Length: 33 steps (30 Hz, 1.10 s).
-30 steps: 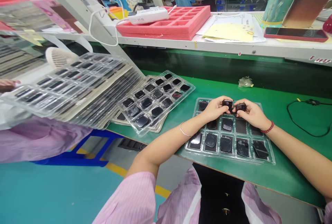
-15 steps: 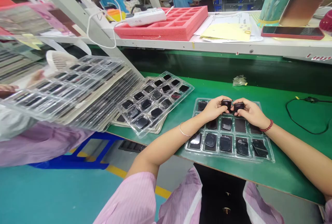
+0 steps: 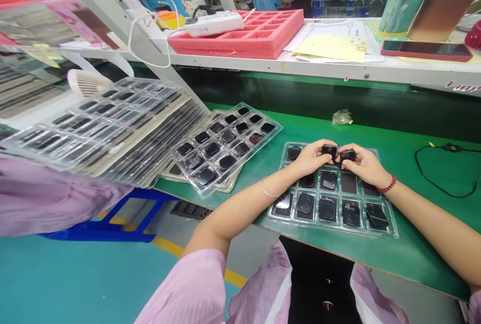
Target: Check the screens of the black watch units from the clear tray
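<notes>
My left hand (image 3: 315, 157) pinches a small black rounded-square piece (image 3: 329, 151), like a watch screen, between thumb and fingers. A similar dark piece (image 3: 347, 155) is gripped by my right hand (image 3: 364, 165), its face tilted up. The two pieces are held side by side, close together, above the far part of a clear plastic tray (image 3: 326, 226). Several black rounded-square pieces lie in the tray's compartments, and one near compartment (image 3: 377, 215) has pieces lying askew. My wrists and hands hide part of its far rows.
Left of my arms, another clear tray (image 3: 210, 164) of black pieces rests tilted on more trays. A tall stack of trays (image 3: 112, 133) leans beyond it. A crumpled clear scrap (image 3: 341, 117) and a black cable (image 3: 423, 164) lie on the green table. A shelf (image 3: 319, 67) holds pink foam (image 3: 280, 38).
My hands keep hold of the two pieces in almost the same place. The view has shifted slightly. At the far left, another person's hand is no longer visible by the tray stack.
</notes>
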Available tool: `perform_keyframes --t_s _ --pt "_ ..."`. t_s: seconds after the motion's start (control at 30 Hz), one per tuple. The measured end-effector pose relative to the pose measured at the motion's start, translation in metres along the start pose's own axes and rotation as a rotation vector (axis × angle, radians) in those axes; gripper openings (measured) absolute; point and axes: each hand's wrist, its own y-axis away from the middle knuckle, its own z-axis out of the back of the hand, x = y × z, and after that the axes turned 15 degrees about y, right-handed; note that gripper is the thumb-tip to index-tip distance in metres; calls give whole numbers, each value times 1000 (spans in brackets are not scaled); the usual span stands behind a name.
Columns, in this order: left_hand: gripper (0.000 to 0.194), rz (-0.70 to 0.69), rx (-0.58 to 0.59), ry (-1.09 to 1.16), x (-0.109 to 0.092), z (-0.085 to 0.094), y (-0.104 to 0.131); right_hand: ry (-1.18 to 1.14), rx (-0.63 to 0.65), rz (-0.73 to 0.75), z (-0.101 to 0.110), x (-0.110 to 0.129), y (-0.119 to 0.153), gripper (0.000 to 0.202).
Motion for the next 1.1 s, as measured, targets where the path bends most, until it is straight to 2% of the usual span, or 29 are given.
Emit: perform_keyframes --t_s 0.33,0.6,0.77,0.9,1.0,1.07,1.1 --pt "44 19 -21 -50 3 2 -1 3 6 -5 -1 -2 1 28" --pt "48 10 -13 -14 1 0 -2 9 16 -12 -1 -2 1 34" --pt "63 6 -7 42 3 0 -1 -16 32 -7 0 -1 0 34" --pt "60 4 -81 90 4 4 -5 -23 13 -7 -1 1 1 34" --pt "62 -9 -178 153 -12 1 -6 -31 7 -11 -1 1 2 34" --pt "65 27 -145 238 -34 -9 5 -15 -1 0 0 2 3 33" --pt "66 70 -72 298 -48 -18 15 8 -17 12 1 2 3 33"
